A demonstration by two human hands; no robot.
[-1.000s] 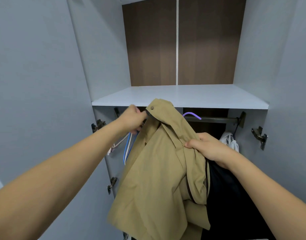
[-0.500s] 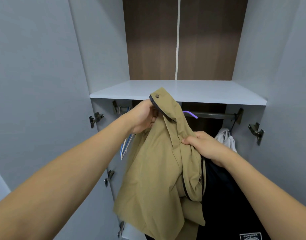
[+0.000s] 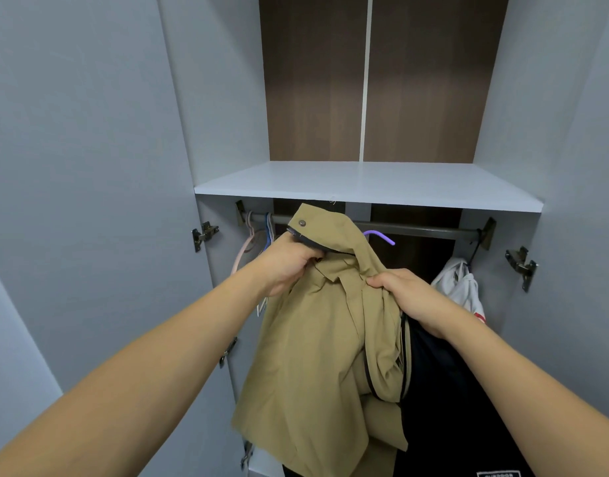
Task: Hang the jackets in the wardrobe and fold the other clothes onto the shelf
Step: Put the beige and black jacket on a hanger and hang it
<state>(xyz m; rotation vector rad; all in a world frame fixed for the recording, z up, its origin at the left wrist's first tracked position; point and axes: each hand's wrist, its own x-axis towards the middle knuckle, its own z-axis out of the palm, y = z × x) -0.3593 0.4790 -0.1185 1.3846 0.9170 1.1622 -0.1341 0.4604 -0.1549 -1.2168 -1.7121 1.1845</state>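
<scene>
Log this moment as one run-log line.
step: hanging tan jacket | left hand: grips collar | right hand: pinches front | purple hanger: hook beside rail | shelf: bare

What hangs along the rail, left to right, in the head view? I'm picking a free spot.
Empty hangers → khaki jacket held by left hand and right hand → purple hanger hook → white garment.

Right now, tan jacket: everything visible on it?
The tan jacket is a matte woven fabric with a dark-lined collar and one metal snap at the top. It hangs bunched and creased below the shelf, in front of the rail, a purple hanger hook showing behind its collar. The left hand grips the collar; the right hand pinches the front. A dark zipper runs down its right edge.
</scene>
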